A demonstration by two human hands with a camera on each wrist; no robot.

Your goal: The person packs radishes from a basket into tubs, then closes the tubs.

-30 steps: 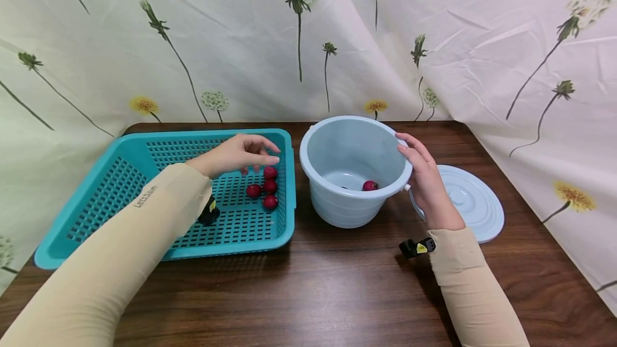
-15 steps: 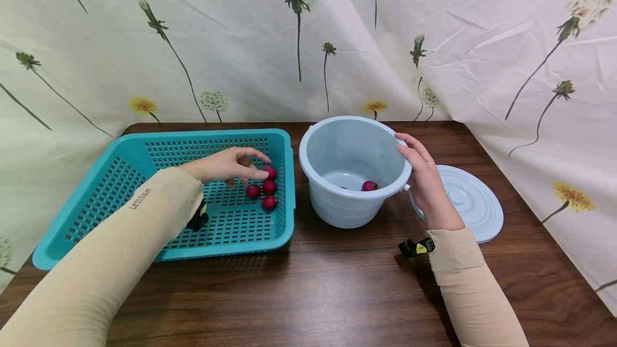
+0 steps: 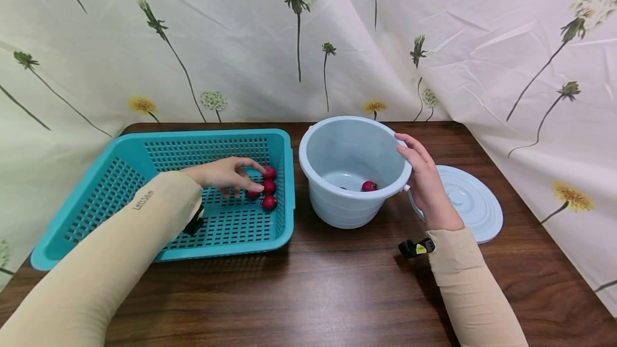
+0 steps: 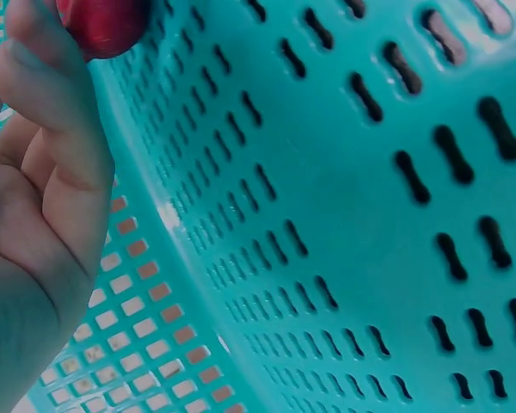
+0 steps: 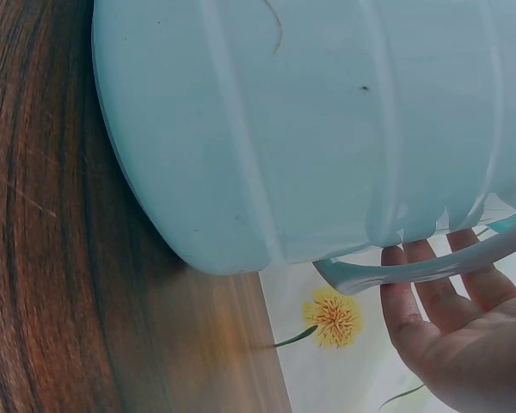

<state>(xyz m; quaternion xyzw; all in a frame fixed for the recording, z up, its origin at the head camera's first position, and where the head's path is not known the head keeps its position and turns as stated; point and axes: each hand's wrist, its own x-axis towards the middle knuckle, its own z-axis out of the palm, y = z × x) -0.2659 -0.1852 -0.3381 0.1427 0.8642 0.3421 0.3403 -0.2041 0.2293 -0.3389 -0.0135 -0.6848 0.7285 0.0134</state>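
Observation:
My left hand (image 3: pixel 226 174) reaches into the teal basket (image 3: pixel 284 213). Its forefinger touches the far radish (image 3: pixel 269 173), and its thumb tip lies at the radish (image 3: pixel 269 187) nearer to me. Another radish (image 3: pixel 269 202) sits closest to the basket's front, and one (image 3: pixel 253 194) is partly covered by the hand. Part of a red radish (image 4: pixel 107 24) shows beside the fingers in the left wrist view. My right hand (image 3: pixel 426 183) holds the rim of a light blue bucket (image 3: pixel 344 210), several fingers passing behind its handle (image 5: pixel 430 268). A radish (image 3: pixel 369 186) lies inside the bucket.
A round light blue lid (image 3: pixel 474 202) lies on the dark wooden table (image 3: pixel 313 288), right of the bucket. White floral fabric (image 3: pixel 241 42) hangs along the back and sides. The basket's raised right wall stands between the radishes and the bucket.
My left hand has come down and a little toward me, from above the far radish to finger and thumb at the radishes. My right hand and the bucket have stayed put.

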